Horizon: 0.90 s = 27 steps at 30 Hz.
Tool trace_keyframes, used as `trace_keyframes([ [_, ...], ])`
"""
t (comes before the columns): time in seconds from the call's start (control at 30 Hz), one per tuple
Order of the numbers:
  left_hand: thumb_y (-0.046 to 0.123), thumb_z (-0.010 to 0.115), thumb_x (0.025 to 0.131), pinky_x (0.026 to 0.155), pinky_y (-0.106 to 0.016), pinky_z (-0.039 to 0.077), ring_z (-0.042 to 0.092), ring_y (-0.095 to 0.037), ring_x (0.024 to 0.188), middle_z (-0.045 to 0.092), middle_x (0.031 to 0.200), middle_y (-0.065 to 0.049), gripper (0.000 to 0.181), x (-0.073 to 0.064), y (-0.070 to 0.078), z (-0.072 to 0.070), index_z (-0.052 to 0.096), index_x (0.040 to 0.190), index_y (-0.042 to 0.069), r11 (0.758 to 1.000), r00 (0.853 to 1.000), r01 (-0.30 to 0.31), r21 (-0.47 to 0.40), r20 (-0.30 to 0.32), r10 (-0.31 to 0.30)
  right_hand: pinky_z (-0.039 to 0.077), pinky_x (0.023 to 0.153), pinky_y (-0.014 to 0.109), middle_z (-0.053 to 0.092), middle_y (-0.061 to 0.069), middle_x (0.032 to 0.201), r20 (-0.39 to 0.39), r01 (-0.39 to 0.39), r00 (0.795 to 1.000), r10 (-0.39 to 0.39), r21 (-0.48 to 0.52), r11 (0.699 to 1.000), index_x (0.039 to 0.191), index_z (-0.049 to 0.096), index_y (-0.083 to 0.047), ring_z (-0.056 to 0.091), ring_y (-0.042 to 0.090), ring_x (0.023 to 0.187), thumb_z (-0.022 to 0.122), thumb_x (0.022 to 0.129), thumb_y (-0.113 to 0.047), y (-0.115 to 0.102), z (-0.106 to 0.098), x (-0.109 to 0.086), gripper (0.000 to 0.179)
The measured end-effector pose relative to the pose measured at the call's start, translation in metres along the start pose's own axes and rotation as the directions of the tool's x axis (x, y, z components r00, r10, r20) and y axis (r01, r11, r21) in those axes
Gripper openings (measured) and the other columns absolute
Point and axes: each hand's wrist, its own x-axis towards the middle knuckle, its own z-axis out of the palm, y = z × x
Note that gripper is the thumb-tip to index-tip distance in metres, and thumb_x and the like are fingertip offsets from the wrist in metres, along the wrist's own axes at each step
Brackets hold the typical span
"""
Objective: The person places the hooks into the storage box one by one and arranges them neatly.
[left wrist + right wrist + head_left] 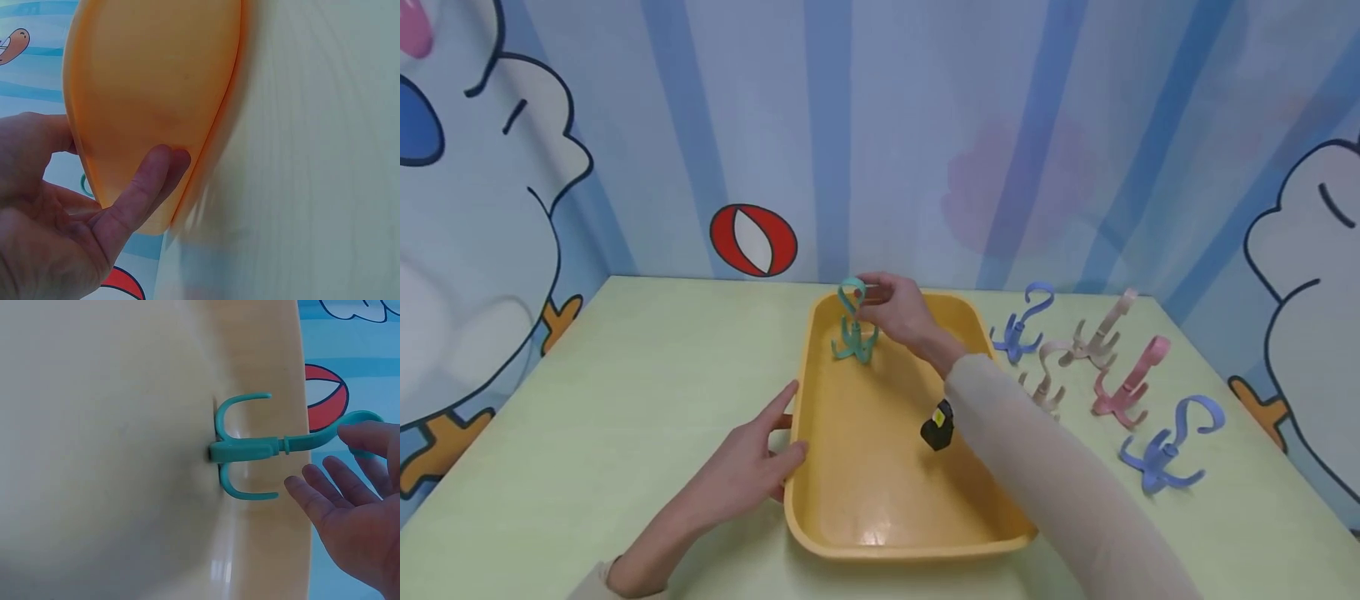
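In the head view, my right hand pinches the curved top of a teal multi-prong hanging hook between thumb and forefinger. The hook stands upright inside a yellow-orange plastic tub, near its far left corner. In the right wrist view, the prongs of the teal hook are against the tub's floor, and the other fingers of the right hand are spread loosely beside it. My left hand holds the tub's left rim, thumb over the edge; fingers of the left hand lie against the outer wall.
Several similar hooks stand on the pale table right of the tub: a blue hook, a beige hook, a pink hook and a nearer blue hook. A small black object shows beside the right sleeve. Printed fabric walls stand behind.
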Motion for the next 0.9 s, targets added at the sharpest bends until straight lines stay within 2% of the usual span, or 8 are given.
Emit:
trace_keyframes([
  [0.2, 0.021, 0.058, 0.103, 0.068, -0.036, 0.066, 0.076, -0.021, 0.075, 0.046, 0.159, -0.029, 0.081, 0.001, 0.001, -0.001, 0.015, 0.172, 0.019, 1.000, 1.000, -0.011, 0.007, 0.017, 0.011, 0.053, 0.113, 0.049, 0.063, 0.020, 0.147, -0.005, 0.018, 1.000, -0.018, -0.030, 0.999, 0.147, 0.061, -0.007, 0.060, 0.035, 0.137, 0.066, 0.100, -0.003, -0.011, -0.013, -0.009, 0.048],
  [0.53, 0.022, 0.059, 0.103, 0.068, -0.036, 0.066, 0.075, -0.020, 0.077, 0.048, 0.158, -0.025, 0.084, 0.002, 0.001, 0.002, 0.012, 0.172, 0.021, 0.999, 1.000, 0.023, 0.027, 0.015, -0.024, 0.052, 0.114, 0.049, 0.062, 0.019, 0.148, 0.003, 0.027, 1.000, -0.028, 0.024, 0.999, 0.147, 0.060, -0.005, 0.062, 0.034, 0.136, 0.066, 0.101, -0.006, -0.029, -0.027, -0.025, 0.046],
  [0.9, 0.020, 0.060, 0.102, 0.069, -0.035, 0.066, 0.075, -0.019, 0.077, 0.047, 0.158, -0.026, 0.085, 0.002, 0.002, 0.002, 0.012, 0.172, 0.019, 0.999, 1.000, 0.016, 0.045, 0.007, -0.016, 0.054, 0.112, 0.047, 0.064, 0.014, 0.146, -0.005, 0.017, 1.000, -0.016, 0.065, 0.998, 0.145, 0.061, -0.007, 0.064, 0.031, 0.133, 0.068, 0.101, -0.010, -0.041, -0.042, -0.045, 0.045],
])
